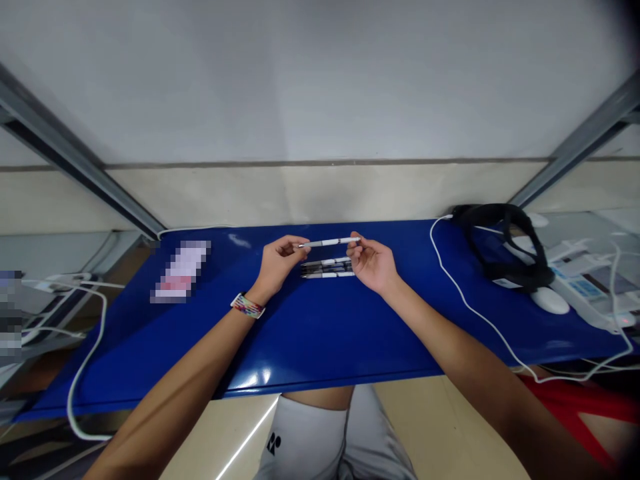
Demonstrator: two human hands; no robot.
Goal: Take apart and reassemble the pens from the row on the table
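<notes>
White pen: the pen (330,242) is being held level in the air between both hands, just above the blue table (320,333) and above the other pens.
Left hand: the left hand (278,264) is pinching the metal-looking tip end of the pen with its fingertips; a coloured wristband (247,306) is sitting on this wrist.
Right hand: the right hand (371,262) is gripping the opposite end of the same pen with thumb and fingers.
Pens on table: a small row of pens (327,268) is lying side by side on the table, between the two hands and just under the held pen.
Step in hand: it seems the person is working on the ends of one pen, perhaps pulling or twisting; I cannot tell which.
Next move: it is asking for a firm hold on both ends and a straight, small motion, so the pen is not slipping onto the row below.
Around: a white cable (465,300) and a black strap (505,247) are lying well apart, at the right.
</notes>
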